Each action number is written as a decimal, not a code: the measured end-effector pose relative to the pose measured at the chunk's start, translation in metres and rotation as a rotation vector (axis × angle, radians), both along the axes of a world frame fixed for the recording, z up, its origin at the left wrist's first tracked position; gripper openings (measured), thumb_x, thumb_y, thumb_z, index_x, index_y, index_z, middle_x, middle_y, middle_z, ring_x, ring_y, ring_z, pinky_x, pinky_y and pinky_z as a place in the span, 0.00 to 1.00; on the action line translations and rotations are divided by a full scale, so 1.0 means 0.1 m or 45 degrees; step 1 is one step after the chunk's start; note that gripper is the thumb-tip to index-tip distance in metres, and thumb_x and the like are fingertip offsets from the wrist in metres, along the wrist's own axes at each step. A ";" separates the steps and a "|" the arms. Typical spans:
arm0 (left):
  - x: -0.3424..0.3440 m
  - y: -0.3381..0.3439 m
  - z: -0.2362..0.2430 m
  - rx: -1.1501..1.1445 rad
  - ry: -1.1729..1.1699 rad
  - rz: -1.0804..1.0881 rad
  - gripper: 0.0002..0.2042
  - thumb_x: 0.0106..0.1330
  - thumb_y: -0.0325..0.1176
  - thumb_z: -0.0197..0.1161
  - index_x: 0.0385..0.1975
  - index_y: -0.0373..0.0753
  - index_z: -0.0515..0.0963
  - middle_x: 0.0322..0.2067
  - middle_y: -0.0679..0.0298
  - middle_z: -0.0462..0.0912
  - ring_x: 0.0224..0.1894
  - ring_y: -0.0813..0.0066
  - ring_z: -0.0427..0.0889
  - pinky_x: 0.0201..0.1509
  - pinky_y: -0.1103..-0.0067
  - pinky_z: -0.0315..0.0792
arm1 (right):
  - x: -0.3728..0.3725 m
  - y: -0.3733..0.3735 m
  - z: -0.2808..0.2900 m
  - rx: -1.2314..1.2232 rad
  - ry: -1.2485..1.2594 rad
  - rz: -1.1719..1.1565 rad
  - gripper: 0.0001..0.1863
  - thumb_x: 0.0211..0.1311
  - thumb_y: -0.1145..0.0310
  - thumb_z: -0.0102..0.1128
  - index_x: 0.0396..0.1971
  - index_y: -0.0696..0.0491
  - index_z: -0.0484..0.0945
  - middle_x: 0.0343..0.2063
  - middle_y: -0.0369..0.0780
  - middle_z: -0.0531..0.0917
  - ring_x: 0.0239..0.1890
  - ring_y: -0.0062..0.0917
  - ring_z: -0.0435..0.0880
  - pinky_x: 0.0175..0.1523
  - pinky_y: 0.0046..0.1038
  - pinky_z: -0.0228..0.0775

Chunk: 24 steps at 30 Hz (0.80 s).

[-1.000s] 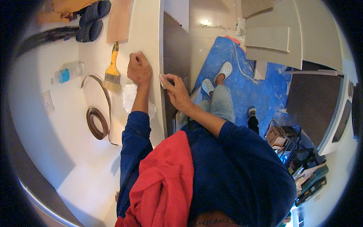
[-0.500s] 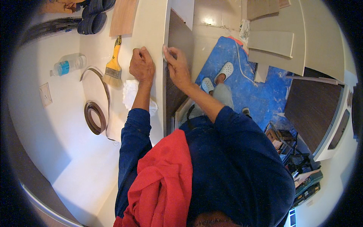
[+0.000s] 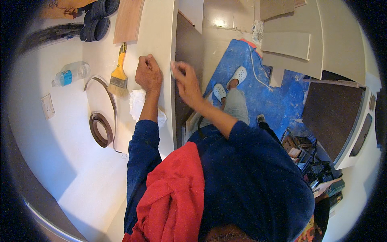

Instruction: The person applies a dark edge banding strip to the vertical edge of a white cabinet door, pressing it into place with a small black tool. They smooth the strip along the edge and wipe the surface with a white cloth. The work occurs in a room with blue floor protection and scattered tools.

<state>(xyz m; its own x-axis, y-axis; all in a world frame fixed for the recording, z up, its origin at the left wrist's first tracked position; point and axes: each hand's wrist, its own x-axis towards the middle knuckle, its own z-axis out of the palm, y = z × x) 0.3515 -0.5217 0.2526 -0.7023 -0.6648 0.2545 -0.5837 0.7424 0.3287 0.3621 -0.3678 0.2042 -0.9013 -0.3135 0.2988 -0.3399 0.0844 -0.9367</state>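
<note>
Head view, observed from my station: I have the left hand (image 3: 148, 75) on the pale work surface (image 3: 156, 38), fingers curled closed with the thumb against the forefinger; I cannot tell whether anything is inside the fist. The right hand (image 3: 186, 84) is blurred, its thumb and fingers pinched on a small pale piece (image 3: 173, 69); I cannot make out its kind. That piece is at the long edge of the surface, beside the brown panel (image 3: 188, 42). Left of the left wrist I note crumpled white material (image 3: 137, 107), partly behind the forearm. Farther left lies a brush (image 3: 119, 74) with a yellow handle, its bristles toward the person, and past it a strip (image 3: 113, 103) curving near a brown coil (image 3: 93, 128). A clear bottle (image 3: 67, 77) with a blue label lies on its side. A wood-grained board (image 3: 128, 22) lies beyond the brush. A red cloth (image 3: 173, 189) hangs over the left shoulder.
</note>
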 end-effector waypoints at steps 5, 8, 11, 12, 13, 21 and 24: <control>0.02 0.00 0.01 -0.009 0.005 -0.008 0.17 0.78 0.48 0.58 0.33 0.41 0.78 0.26 0.54 0.84 0.29 0.46 0.84 0.35 0.55 0.74 | -0.03 -0.03 0.02 0.031 -0.110 -0.012 0.41 0.57 0.87 0.58 0.73 0.44 0.75 0.60 0.52 0.78 0.63 0.52 0.76 0.71 0.46 0.69; 0.02 0.01 0.01 -0.004 0.014 -0.004 0.18 0.78 0.49 0.58 0.33 0.40 0.78 0.26 0.53 0.85 0.29 0.45 0.84 0.35 0.54 0.74 | -0.15 -0.06 0.00 0.028 -0.092 -0.071 0.41 0.57 0.87 0.57 0.73 0.44 0.76 0.60 0.52 0.78 0.63 0.51 0.76 0.71 0.46 0.68; 0.00 0.02 0.01 0.003 0.006 0.009 0.18 0.78 0.48 0.58 0.32 0.40 0.77 0.25 0.55 0.84 0.29 0.47 0.84 0.35 0.57 0.74 | -0.14 -0.04 -0.01 0.087 -0.115 0.004 0.40 0.57 0.86 0.57 0.73 0.45 0.76 0.59 0.51 0.78 0.63 0.51 0.75 0.71 0.46 0.68; 0.00 0.02 0.02 -0.003 0.000 -0.003 0.18 0.78 0.48 0.58 0.32 0.40 0.77 0.25 0.55 0.84 0.29 0.47 0.84 0.35 0.57 0.74 | -0.13 -0.03 -0.01 0.176 -0.197 0.101 0.40 0.57 0.86 0.57 0.72 0.46 0.76 0.59 0.51 0.78 0.63 0.51 0.75 0.71 0.46 0.68; 0.00 0.02 0.02 -0.009 -0.008 -0.017 0.17 0.78 0.48 0.58 0.32 0.40 0.77 0.25 0.55 0.84 0.29 0.47 0.84 0.35 0.57 0.74 | -0.13 -0.03 -0.01 0.091 -0.129 0.038 0.40 0.57 0.85 0.58 0.72 0.46 0.76 0.59 0.51 0.78 0.63 0.50 0.75 0.71 0.46 0.68; 0.00 0.01 0.01 0.009 -0.033 0.026 0.18 0.78 0.49 0.58 0.33 0.41 0.78 0.25 0.56 0.84 0.29 0.49 0.84 0.36 0.56 0.74 | -0.15 -0.03 -0.03 0.104 -0.081 -0.022 0.40 0.57 0.86 0.58 0.72 0.45 0.77 0.59 0.51 0.78 0.61 0.51 0.76 0.70 0.45 0.70; 0.01 0.01 0.00 0.010 -0.043 0.031 0.18 0.78 0.49 0.58 0.33 0.41 0.78 0.26 0.56 0.84 0.30 0.49 0.84 0.36 0.56 0.74 | -0.13 -0.03 -0.04 0.189 -0.211 0.116 0.40 0.56 0.86 0.59 0.71 0.45 0.77 0.59 0.50 0.78 0.61 0.51 0.76 0.69 0.46 0.70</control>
<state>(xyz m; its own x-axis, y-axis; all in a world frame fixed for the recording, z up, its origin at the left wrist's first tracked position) 0.3520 -0.5211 0.2530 -0.6938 -0.6838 0.2260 -0.6125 0.7254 0.3141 0.3493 -0.3703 0.2006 -0.9000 -0.4256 0.0938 -0.1953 0.2013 -0.9599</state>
